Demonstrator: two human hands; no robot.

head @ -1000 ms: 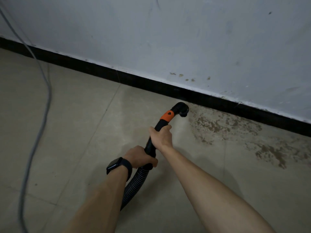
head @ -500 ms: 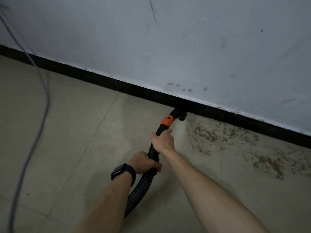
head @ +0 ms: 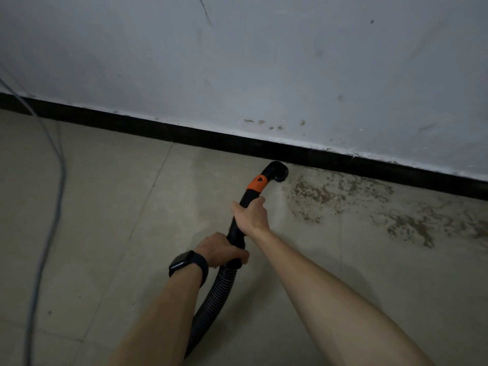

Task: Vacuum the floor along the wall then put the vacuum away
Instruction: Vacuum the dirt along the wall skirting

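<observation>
Two hands held the vacuum pipe [head: 249, 196], its nozzle [head: 276, 171] low at the foot of the wall [head: 264, 62].

The right hand [head: 251, 215] gripped the black pipe just below its orange collar [head: 257, 183]; the left hand [head: 221, 249], a dark watch [head: 184, 263] on its wrist, gripped lower, where the ribbed hose [head: 211, 307] joined. The nozzle sat against the black baseboard [head: 158, 127], beside brown stains [head: 330, 194] on the tiled floor [head: 118, 220]. A grey cable [head: 57, 207] trailed at left.

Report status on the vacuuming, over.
Left grip holds black vacuum wand at the ribbed hose joint; right grip holds it below orange collar. Round nozzle beside black baseboard, at edge of brown stains. Grey cable lies left, off the path.
</observation>
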